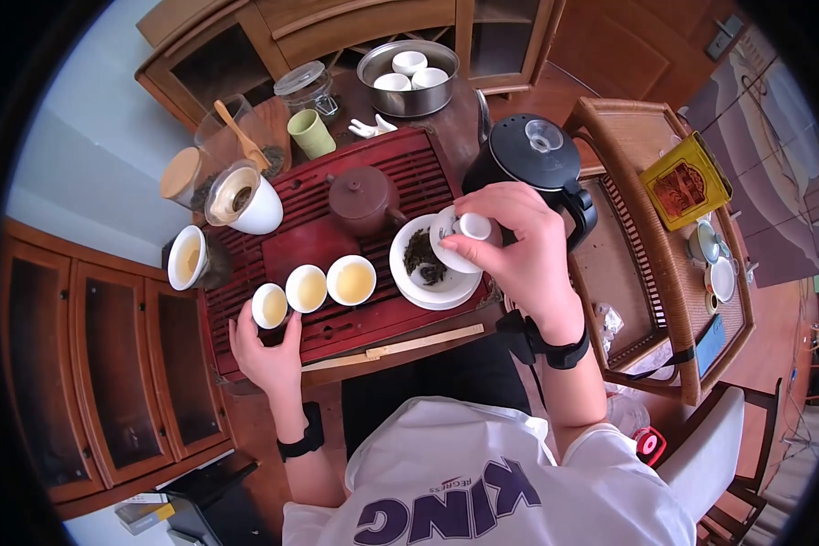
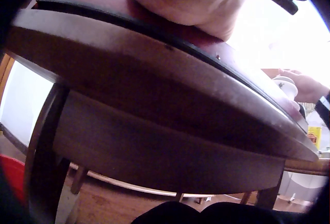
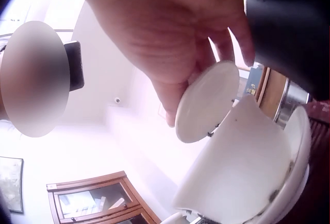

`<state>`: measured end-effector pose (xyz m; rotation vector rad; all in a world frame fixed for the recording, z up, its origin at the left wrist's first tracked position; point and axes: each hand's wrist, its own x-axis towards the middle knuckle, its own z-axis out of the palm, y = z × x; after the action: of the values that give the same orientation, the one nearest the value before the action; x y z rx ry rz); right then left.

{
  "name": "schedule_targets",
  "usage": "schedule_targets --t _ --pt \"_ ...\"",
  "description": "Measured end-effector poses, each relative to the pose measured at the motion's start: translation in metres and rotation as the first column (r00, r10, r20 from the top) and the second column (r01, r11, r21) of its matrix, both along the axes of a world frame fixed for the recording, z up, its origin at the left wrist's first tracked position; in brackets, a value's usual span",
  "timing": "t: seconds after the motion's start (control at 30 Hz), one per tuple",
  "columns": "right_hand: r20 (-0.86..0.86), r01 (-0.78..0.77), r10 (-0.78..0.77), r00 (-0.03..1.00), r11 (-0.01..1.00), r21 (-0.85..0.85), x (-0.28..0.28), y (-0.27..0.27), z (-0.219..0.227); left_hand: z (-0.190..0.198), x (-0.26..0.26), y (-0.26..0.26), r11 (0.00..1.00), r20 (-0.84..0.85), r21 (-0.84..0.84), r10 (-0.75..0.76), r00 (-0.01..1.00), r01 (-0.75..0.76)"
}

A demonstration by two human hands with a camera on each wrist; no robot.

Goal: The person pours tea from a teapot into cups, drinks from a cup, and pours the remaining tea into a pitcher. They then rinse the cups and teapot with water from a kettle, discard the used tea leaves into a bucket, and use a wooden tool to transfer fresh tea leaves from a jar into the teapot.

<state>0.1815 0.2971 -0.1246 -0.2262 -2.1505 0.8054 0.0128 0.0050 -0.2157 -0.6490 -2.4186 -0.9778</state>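
Between the thumb and fingers of my right hand (image 1: pixel 523 246) is a white gaiwan lid (image 1: pixel 448 244), pinched by its knob. The lid tilts over the edge of a white gaiwan (image 1: pixel 439 296) with dark, wet tea leaves (image 1: pixel 422 257) inside. In the right wrist view the lid's (image 3: pixel 209 103) pale underside shows, with bits of leaf on its rim. My left hand (image 1: pixel 271 359) grips the leftmost teacup (image 1: pixel 269 306), thumb and fingers on opposite sides. Two more teacups (image 1: pixel 308 289) of yellow tea stand in a row beside it. In the left wrist view that cup is hidden.
A clay teapot (image 1: pixel 362 198) sits on the red slatted tea tray (image 1: pixel 309 250). Wooden tongs (image 1: pixel 391 348) lie along its front edge. A strainer on a white pitcher (image 1: pixel 255 207) stands left. A black kettle (image 1: pixel 530 150) is close beyond my right hand, near a wicker cart (image 1: pixel 610 187).
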Motion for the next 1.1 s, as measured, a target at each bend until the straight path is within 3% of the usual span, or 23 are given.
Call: schedule_targets --t 0.1,0.33,0.4,0.5,0.53,0.67,0.73,0.87,0.93,1.03,1.07,1.1 --pt "0.025 -0.007 0.008 1.000 0.999 -0.046 -0.004 -0.007 -0.006 0.000 0.000 0.000 1.000 0.000 0.000 0.001 1.000 -0.001" --pt "0.084 -0.052 0.046 0.995 0.996 0.078 -0.005 -0.011 -0.004 -0.001 -0.001 -0.001 1.000 0.004 0.006 -0.003 1.000 0.003" --pt "0.094 0.002 0.013 0.996 0.988 -0.157 -0.001 -0.010 0.003 -0.001 -0.001 -0.001 1.000 0.003 0.003 -0.002 1.000 0.002" --pt "0.175 0.035 0.001 0.985 0.978 -0.205 0.003 -0.006 0.006 -0.002 0.000 -0.002 1.000 0.004 0.003 0.005 1.000 -0.005" --pt "0.123 0.005 0.030 0.992 0.961 -0.275 0.003 -0.006 0.003 -0.002 -0.001 -0.001 1.000 0.002 0.008 0.007 1.000 -0.007" --pt "0.163 0.072 -0.028 0.986 0.960 -0.272 0.006 -0.007 0.005 -0.002 0.000 -0.001 1.000 0.012 0.014 0.000 1.000 -0.001" --pt "0.146 0.023 0.040 0.988 0.913 -0.406 0.007 -0.007 0.006 -0.002 -0.001 -0.001 1.000 0.011 0.024 -0.001 1.000 0.001" --pt "0.078 -0.068 0.115 0.990 0.888 -0.454 0.005 -0.003 -0.005 -0.002 -0.001 -0.001 1.000 0.021 0.026 -0.007 1.000 0.006" --pt "0.009 -0.077 0.136 0.991 0.611 -0.788 0.002 -0.007 -0.007 -0.002 -0.001 -0.001 1.000 0.013 0.014 0.006 1.000 -0.006" --pt "0.054 -0.066 0.211 0.976 0.522 -0.850 0.003 -0.006 -0.004 -0.003 -0.001 -0.001 1.000 0.010 0.022 0.000 1.000 0.000" --pt "0.054 -0.066 0.212 0.976 0.521 -0.851 0.003 -0.006 -0.003 -0.003 -0.002 -0.001 1.000 0.011 0.020 0.001 1.000 -0.001" --pt "0.115 -0.027 0.201 0.973 0.592 -0.806 0.003 -0.008 -0.002 -0.002 -0.001 -0.001 1.000 0.015 0.022 0.002 1.000 -0.002"
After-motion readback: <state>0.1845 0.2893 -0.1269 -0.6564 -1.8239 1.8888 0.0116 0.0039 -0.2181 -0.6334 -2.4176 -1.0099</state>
